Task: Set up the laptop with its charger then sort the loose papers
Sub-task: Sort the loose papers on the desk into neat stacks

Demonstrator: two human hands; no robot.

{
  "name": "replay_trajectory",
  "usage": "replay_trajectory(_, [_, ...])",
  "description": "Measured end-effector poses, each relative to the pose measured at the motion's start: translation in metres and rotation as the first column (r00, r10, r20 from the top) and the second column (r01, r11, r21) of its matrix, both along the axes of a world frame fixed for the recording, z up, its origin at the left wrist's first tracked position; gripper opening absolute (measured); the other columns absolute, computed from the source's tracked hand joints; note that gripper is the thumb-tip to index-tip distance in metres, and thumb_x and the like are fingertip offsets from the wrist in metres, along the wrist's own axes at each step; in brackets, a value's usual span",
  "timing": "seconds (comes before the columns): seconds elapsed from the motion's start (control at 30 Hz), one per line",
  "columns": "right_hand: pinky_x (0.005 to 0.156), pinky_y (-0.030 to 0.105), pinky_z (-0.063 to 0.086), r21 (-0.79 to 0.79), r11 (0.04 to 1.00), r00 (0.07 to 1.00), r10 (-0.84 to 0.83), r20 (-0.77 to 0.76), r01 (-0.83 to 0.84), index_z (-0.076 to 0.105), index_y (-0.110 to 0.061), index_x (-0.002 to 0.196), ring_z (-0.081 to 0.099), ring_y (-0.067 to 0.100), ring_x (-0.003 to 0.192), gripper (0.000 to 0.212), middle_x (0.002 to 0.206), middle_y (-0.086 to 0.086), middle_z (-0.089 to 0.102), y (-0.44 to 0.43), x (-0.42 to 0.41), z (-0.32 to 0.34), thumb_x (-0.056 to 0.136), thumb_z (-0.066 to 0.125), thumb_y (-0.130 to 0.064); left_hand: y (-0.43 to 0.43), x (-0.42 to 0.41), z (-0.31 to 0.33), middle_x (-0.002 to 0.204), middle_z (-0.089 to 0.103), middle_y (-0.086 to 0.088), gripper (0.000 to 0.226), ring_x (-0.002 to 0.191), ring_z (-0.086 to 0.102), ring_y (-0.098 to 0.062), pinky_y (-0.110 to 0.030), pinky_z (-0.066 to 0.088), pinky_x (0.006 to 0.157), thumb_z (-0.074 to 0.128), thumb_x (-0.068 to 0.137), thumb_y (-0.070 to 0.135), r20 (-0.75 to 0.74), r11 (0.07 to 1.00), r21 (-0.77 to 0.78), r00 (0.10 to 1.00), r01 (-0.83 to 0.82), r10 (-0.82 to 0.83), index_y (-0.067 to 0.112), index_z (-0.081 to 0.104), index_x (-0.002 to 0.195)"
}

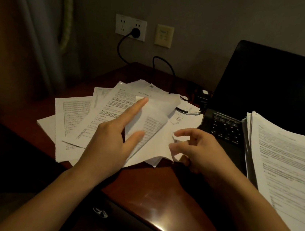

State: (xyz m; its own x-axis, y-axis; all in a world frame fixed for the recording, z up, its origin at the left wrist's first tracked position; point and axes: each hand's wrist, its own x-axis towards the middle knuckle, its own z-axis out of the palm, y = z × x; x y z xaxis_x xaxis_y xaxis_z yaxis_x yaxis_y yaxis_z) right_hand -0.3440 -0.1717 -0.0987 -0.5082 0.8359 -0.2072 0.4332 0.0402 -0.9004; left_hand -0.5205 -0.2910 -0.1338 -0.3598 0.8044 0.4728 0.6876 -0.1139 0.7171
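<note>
Desk: dark reddish wood [158,188] in a dim room, set against a grey wall, with a curtain [24,34] at the left.
Loose papers: printed sheets [83,115] fanned in an untidy pile on the left half of the desk, directly under and ahead of both hands.
Left hand: [110,144] flat over the middle of the pile, forefinger stretched out, thumb spread wide, one white sheet rising between them.
Right hand: [199,149] at the pile's near right edge, fingers curled, pinching the crumpled edge of a sheet.
Laptop: [265,86] open just right of the pile, screen dark, keyboard corner beside the right hand.
Charger: black brick [200,96] behind the papers at the laptop's left side; its cable [164,67] loops up the wall to a plug [135,32] seated in the white wall socket [122,26].
Sorted stack: thick squared pile of pages [284,168] resting over the laptop's keyboard, right of the right forearm.
</note>
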Motion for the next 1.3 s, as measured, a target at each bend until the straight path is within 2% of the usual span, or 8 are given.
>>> replay_trajectory(0.13, [0.045, 0.018, 0.045, -0.002, 1.0, 1.0, -0.02, 0.009, 0.02, 0.055, -0.031, 0.129, 0.063, 0.012, 0.059, 0.046, 0.099, -0.002, 0.065, -0.001, -0.001, 0.002, 0.088, 0.075, -0.031, 0.001, 0.0, -0.001, 0.097, 0.061, 0.011, 0.052, 0.085, 0.054, -0.008, -0.017, 0.047, 0.06, 0.056, 0.101, 0.014, -0.084, 1.0, -0.016, 0.996, 0.005, -0.006, 0.048, 0.048, 0.139])
replay_trajectory(0.27, [0.047, 0.017, 0.046, 0.011, 1.0, 0.999, -0.007, -0.035, 0.008, 0.045, -0.033, 0.142, 0.062, 0.009, 0.056, 0.067, 0.087, -0.002, 0.068, -0.001, 0.0, 0.002, 0.085, 0.078, -0.015, 0.001, 0.0, 0.0, 0.112, 0.057, 0.02, 0.045, 0.097, 0.054, 0.001, -0.01, 0.049, 0.069, 0.057, 0.1, 0.031, -0.033, 0.996, -0.08, 0.998, 0.046, -0.049, 0.041, 0.048, 0.143])
replay_trajectory(0.47, [0.067, 0.038, 0.063, -0.074, 0.997, 0.956, -0.016, -0.294, -0.006, 0.046, -0.031, 0.142, 0.077, 0.023, 0.082, 0.069, 0.087, 0.006, 0.078, -0.005, -0.001, 0.006, 0.084, 0.076, -0.01, -0.004, 0.002, 0.006, 0.115, 0.038, 0.043, 0.093, 0.11, 0.028, 0.036, 0.007, 0.029, 0.085, 0.079, 0.069, 0.058, -0.093, 0.982, -0.156, 0.988, 0.111, -0.126, 0.05, 0.032, 0.148])
replay_trajectory(0.67, [0.066, 0.033, 0.061, -0.257, 0.966, 0.892, -0.137, -0.43, 0.024, 0.054, -0.023, 0.134, 0.076, 0.021, 0.083, 0.033, 0.091, 0.011, 0.078, -0.007, -0.008, 0.002, 0.102, 0.054, -0.029, -0.003, 0.004, 0.008, 0.107, 0.064, 0.039, 0.085, 0.102, 0.063, 0.008, -0.012, 0.053, 0.078, 0.069, 0.093, 0.022, 0.124, 0.983, -0.068, 0.979, 0.168, -0.159, 0.057, 0.015, 0.148])
replay_trajectory(0.87, [0.075, 0.044, 0.063, -0.546, 0.827, 0.873, -0.164, -0.459, -0.132, 0.059, -0.019, 0.127, 0.074, 0.035, 0.096, 0.049, 0.114, 0.016, 0.073, 0.0, -0.003, 0.002, 0.094, 0.055, -0.055, -0.007, 0.004, 0.017, 0.087, 0.075, 0.007, 0.072, 0.092, 0.071, -0.009, -0.027, 0.053, 0.088, 0.071, 0.085, 0.023, 0.365, 0.94, -0.106, 0.892, 0.324, -0.266, 0.047, 0.038, 0.145])
replay_trajectory(1.03, [0.074, 0.035, 0.063, -0.293, 0.954, 0.965, -0.017, -0.263, -0.063, 0.068, -0.015, 0.11, 0.076, 0.024, 0.091, 0.022, 0.103, 0.005, 0.078, 0.004, 0.002, -0.002, 0.092, 0.066, -0.004, -0.003, 0.006, 0.018, 0.101, 0.076, -0.009, 0.073, 0.101, 0.072, -0.022, -0.033, 0.055, 0.094, 0.07, 0.086, 0.032, 0.492, 0.897, -0.099, 0.804, 0.431, -0.332, 0.041, 0.033, 0.149])
replay_trajectory(1.23, [0.065, 0.021, 0.053, -0.039, 0.999, 0.996, 0.024, -0.089, -0.027, 0.062, -0.031, 0.097, 0.068, 0.007, 0.085, 0.023, 0.096, -0.013, 0.07, 0.004, 0.004, -0.002, 0.094, 0.066, -0.008, 0.008, -0.011, 0.019, 0.107, 0.071, 0.013, 0.045, 0.098, 0.068, -0.003, -0.028, 0.055, 0.09, 0.066, 0.092, 0.034, 0.389, 0.972, -0.186, 0.919, 0.142, -0.06, 0.045, 0.054, 0.134])
replay_trajectory(1.3, [0.066, 0.022, 0.054, -0.016, 1.0, 0.993, 0.009, -0.122, -0.011, 0.061, -0.032, 0.094, 0.069, 0.007, 0.084, 0.024, 0.099, -0.011, 0.071, 0.004, 0.005, 0.0, 0.094, 0.065, -0.008, 0.013, -0.017, 0.023, 0.106, 0.06, 0.022, 0.037, 0.092, 0.064, 0.003, -0.008, 0.053, 0.065, 0.063, 0.097, 0.025, 0.39, 0.979, -0.203, 0.916, -0.012, 0.092, 0.043, 0.057, 0.128])
